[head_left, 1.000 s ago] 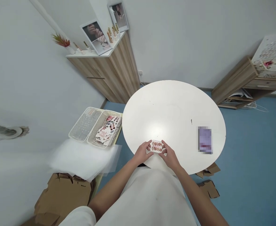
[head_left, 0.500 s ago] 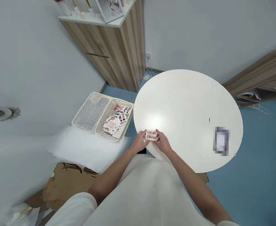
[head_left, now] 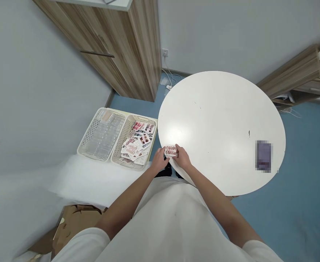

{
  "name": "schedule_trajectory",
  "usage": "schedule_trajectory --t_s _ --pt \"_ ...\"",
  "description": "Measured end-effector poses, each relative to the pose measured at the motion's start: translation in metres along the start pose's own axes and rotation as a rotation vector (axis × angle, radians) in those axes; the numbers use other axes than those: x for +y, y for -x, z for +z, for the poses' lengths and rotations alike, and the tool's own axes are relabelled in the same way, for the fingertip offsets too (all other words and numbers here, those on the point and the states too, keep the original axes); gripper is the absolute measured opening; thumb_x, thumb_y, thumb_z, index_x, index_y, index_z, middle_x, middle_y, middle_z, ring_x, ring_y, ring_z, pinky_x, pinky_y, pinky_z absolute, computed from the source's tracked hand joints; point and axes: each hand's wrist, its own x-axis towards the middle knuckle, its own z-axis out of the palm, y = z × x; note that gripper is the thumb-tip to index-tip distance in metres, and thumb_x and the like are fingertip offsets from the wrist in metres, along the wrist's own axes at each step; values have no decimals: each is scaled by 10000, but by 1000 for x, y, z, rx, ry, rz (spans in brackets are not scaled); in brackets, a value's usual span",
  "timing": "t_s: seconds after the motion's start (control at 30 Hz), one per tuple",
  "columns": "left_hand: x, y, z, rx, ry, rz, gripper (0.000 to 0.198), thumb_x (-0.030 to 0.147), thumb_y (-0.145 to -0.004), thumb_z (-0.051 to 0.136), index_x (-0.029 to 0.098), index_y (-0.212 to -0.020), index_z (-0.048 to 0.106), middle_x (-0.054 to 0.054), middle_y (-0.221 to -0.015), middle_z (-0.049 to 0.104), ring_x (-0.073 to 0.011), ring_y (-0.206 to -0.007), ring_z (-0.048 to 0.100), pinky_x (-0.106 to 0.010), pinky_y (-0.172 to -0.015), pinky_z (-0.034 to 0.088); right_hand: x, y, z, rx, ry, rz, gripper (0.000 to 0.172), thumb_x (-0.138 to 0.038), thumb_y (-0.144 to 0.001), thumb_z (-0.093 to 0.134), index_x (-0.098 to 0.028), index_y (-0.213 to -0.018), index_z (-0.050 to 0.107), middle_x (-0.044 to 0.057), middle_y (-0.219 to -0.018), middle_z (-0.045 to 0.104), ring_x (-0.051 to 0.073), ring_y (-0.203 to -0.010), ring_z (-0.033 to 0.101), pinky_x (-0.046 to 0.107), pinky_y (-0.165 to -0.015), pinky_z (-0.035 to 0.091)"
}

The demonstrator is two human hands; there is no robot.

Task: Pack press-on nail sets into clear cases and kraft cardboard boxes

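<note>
A small clear case of pink and red press-on nails [head_left: 171, 150] rests at the near left edge of the round white table [head_left: 220, 120]. My left hand [head_left: 159, 161] grips its left end with curled fingers. My right hand [head_left: 182, 158] pinches its right end, thumb on top. Both hands sit close together right in front of my body.
Two cream plastic baskets stand left of the table: one [head_left: 102, 133] holds clear cases, the other [head_left: 137, 143] several nail-set cards. A white foam sheet [head_left: 94, 180] lies below them, cardboard [head_left: 75, 222] beneath. A blurred purple item [head_left: 263, 156] lies at the table's right. Wooden cabinets [head_left: 127, 43] line the wall.
Both hands and the nail case have shifted left along the table's near edge, toward the baskets. The view has turned left and downward.
</note>
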Motion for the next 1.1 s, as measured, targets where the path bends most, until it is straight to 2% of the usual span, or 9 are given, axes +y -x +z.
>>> schedule_trajectory --t_s 0.2,0.37,0.5,0.63,0.8,1.1 --pt "-2 0 1 36 -94 76 579 249 -726 528 141 -1260 334 -119 -1126 461 -259 -1083 427 -404 -913 355 -5 -3 2 17 62 40 655 -172 -721 509 -223 -1321 252 63 -1040 500 184 -878 516 262 -654 415" --pt "-3 10 0 31 -178 154 564 275 -742 509 155 -1261 322 -123 -1182 444 -262 -1111 396 -422 -935 324 -2 10 5 67 36 10 674 -188 -739 479 -210 -1345 185 78 -1103 467 188 -919 502 284 -704 433" --pt "-4 21 -1 -9 -234 168 528 269 -748 504 198 -1247 348 -117 -1254 414 -278 -1164 353 -437 -915 328 1 30 8 135 92 -122 581 -217 -749 485 -212 -1297 292 90 -1174 451 220 -1057 423 350 -845 395" --pt "-5 27 0 -50 -300 218 508 251 -741 511 200 -1228 376 -113 -1312 380 -275 -1218 303 -435 -936 309 -2 40 12 101 206 -188 551 -259 -731 529 -215 -1256 368 103 -1283 394 259 -1143 348 400 -885 355" --pt "-5 21 -1 -40 -380 243 520 251 -743 503 173 -1240 372 -121 -1360 334 -286 -1250 261 -450 -956 280 -12 32 15 82 288 -175 549 -243 -717 544 -202 -1242 390 109 -1340 346 279 -1153 328 403 -874 345" --pt "-7 -4 -15 -15 -437 230 545 332 -775 467 138 -1270 346 -144 -1371 316 -291 -1259 252 -451 -961 273 -24 7 12 126 317 -185 544 -218 -723 509 -188 -1248 371 101 -1334 359 267 -1132 334 400 -880 322"
